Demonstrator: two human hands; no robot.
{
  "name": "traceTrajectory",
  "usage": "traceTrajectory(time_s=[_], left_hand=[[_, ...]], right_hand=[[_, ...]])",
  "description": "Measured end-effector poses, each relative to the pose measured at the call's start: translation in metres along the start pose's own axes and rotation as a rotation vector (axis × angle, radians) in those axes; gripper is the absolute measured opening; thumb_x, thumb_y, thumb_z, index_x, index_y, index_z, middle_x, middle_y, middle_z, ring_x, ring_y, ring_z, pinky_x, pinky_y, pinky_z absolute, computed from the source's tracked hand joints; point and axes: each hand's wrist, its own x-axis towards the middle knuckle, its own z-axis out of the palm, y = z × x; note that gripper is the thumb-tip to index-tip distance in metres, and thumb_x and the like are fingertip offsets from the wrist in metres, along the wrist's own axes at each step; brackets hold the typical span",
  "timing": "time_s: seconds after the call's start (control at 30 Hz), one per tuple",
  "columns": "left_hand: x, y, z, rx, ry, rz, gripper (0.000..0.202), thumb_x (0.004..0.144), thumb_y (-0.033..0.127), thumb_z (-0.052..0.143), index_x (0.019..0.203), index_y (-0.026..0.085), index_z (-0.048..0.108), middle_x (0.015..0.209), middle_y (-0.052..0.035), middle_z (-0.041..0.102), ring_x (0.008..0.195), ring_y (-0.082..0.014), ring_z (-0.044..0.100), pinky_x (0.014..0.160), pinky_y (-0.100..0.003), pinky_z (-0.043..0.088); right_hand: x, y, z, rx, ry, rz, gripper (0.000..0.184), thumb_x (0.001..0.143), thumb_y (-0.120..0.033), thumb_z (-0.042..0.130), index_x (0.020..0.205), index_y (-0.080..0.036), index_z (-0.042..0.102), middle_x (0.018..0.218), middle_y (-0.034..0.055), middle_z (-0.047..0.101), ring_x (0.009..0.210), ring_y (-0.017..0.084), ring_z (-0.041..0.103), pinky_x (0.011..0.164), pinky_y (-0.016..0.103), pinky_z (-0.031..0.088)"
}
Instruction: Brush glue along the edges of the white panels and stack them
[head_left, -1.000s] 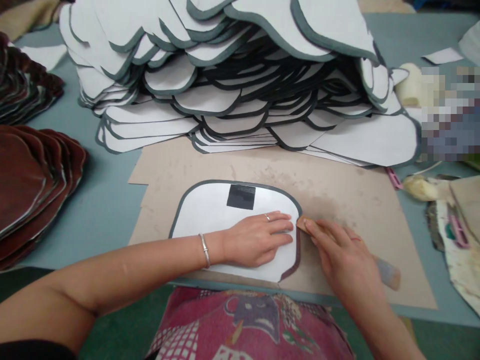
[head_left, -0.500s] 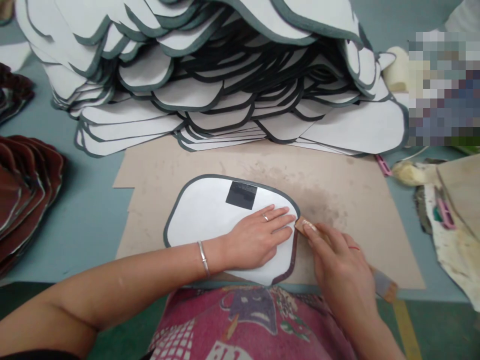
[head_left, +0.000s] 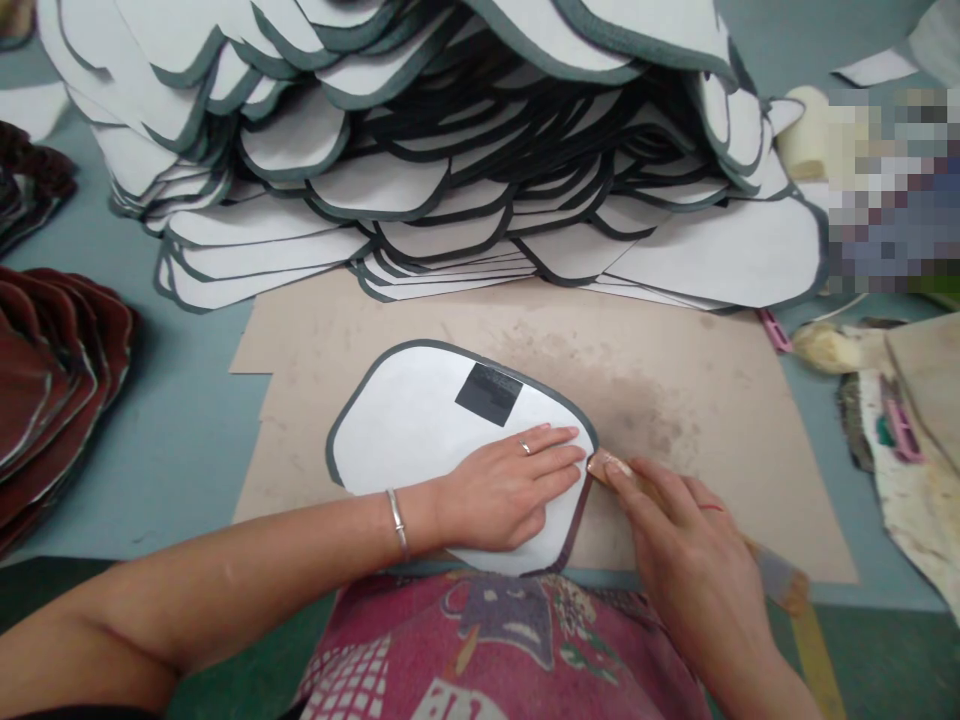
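Note:
A white panel [head_left: 405,420] with rounded corners and a dark grey border lies on the tan board. On it, close to the far edge, is a black square patch [head_left: 489,394]. Along the lower right, its border looks dark maroon. My left hand [head_left: 517,485] rests flat on the panel's right part, fingers stretched out. My right hand [head_left: 690,525] is closed around a flat wooden stick [head_left: 606,466], whose tip touches the panel's right edge. The stick's grey-wrapped rear end [head_left: 784,577] sticks out behind the hand; its middle is hidden by my fingers.
Beyond the tan board [head_left: 720,400] rises a large heap of white, dark-edged panels [head_left: 412,190]. Stacked maroon pieces [head_left: 67,370] lie at the left. A pink-handled tool [head_left: 895,420] rests on a stained cloth [head_left: 926,500] at the right, near a cream roll [head_left: 804,135].
The panel has turned slightly clockwise, its right side now slanting more. My left hand has shifted a little toward me with it. The stick's tip sits slightly lower along the right edge.

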Motion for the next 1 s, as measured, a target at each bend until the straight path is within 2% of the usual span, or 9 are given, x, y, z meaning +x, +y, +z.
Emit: traceTrajectory(time_s=[0.1, 0.17, 0.3, 0.43, 0.6, 0.77, 0.87, 1.0], left_hand=[[0.001, -0.003, -0.004, 0.022, -0.005, -0.009, 0.049, 0.088, 0.016, 0.051, 0.135, 0.006, 0.054, 0.149, -0.0136, 0.051, 0.153, -0.0331, 0.023, 0.128, -0.051, 0.020], [0.000, -0.006, -0.007, 0.031, -0.027, 0.030, 0.046, 0.088, 0.016, 0.051, 0.132, 0.008, 0.056, 0.147, -0.0129, 0.053, 0.152, -0.0317, 0.026, 0.128, -0.050, 0.022], [-0.002, -0.013, -0.013, 0.061, -0.084, 0.132, 0.042, 0.091, 0.017, 0.052, 0.132, 0.012, 0.057, 0.147, -0.0101, 0.054, 0.151, -0.0285, 0.029, 0.128, -0.047, 0.023], [-0.002, -0.015, -0.013, 0.090, -0.085, 0.151, 0.044, 0.091, 0.019, 0.054, 0.134, 0.012, 0.056, 0.150, -0.0104, 0.051, 0.150, -0.0291, 0.030, 0.127, -0.048, 0.025], [-0.001, -0.014, -0.014, 0.128, -0.104, 0.166, 0.047, 0.091, 0.022, 0.057, 0.136, 0.013, 0.055, 0.151, -0.0101, 0.050, 0.150, -0.0312, 0.031, 0.125, -0.051, 0.028], [-0.002, -0.015, -0.015, 0.142, -0.084, 0.185, 0.043, 0.092, 0.022, 0.056, 0.134, 0.012, 0.057, 0.151, -0.0104, 0.051, 0.149, -0.0288, 0.034, 0.125, -0.048, 0.028], [-0.002, -0.016, -0.014, 0.128, -0.057, 0.182, 0.043, 0.091, 0.022, 0.058, 0.133, 0.012, 0.058, 0.150, -0.0111, 0.051, 0.148, -0.0279, 0.034, 0.125, -0.048, 0.029], [-0.003, -0.017, -0.013, 0.115, -0.047, 0.180, 0.042, 0.091, 0.022, 0.057, 0.132, 0.011, 0.059, 0.150, -0.0146, 0.049, 0.147, -0.0277, 0.036, 0.125, -0.046, 0.030]], right_hand=[[0.007, 0.007, -0.003, 0.020, -0.027, -0.013, 0.054, 0.092, -0.009, 0.053, 0.143, -0.026, 0.055, 0.134, 0.0079, 0.060, 0.109, 0.027, 0.057, 0.091, 0.044, 0.050], [0.003, 0.004, -0.005, 0.026, -0.040, -0.016, 0.056, 0.092, -0.008, 0.052, 0.145, -0.027, 0.053, 0.135, 0.0075, 0.060, 0.110, 0.027, 0.056, 0.092, 0.044, 0.050], [-0.023, -0.015, -0.001, 0.012, -0.019, 0.004, 0.061, 0.091, -0.007, 0.051, 0.150, -0.023, 0.046, 0.138, 0.0099, 0.057, 0.110, 0.028, 0.056, 0.083, 0.042, 0.052], [-0.037, -0.031, 0.007, 0.027, -0.013, 0.079, 0.063, 0.089, -0.007, 0.051, 0.150, -0.022, 0.046, 0.139, 0.0120, 0.057, 0.110, 0.030, 0.057, 0.084, 0.045, 0.053], [-0.022, -0.027, 0.010, -0.025, 0.029, 0.120, 0.058, 0.091, -0.011, 0.052, 0.147, -0.023, 0.048, 0.132, 0.0127, 0.060, 0.104, 0.029, 0.059, 0.079, 0.044, 0.053], [-0.014, -0.022, 0.002, -0.024, 0.003, 0.054, 0.058, 0.091, -0.010, 0.050, 0.148, -0.022, 0.047, 0.132, 0.0119, 0.060, 0.106, 0.028, 0.059, 0.079, 0.041, 0.053], [-0.010, -0.022, -0.003, -0.029, 0.007, 0.066, 0.056, 0.092, -0.010, 0.051, 0.146, -0.023, 0.049, 0.132, 0.0112, 0.061, 0.105, 0.028, 0.059, 0.081, 0.043, 0.052], [-0.005, -0.016, -0.009, -0.031, -0.007, 0.025, 0.055, 0.093, -0.010, 0.052, 0.146, -0.025, 0.050, 0.131, 0.0090, 0.061, 0.104, 0.027, 0.058, 0.084, 0.042, 0.050]])
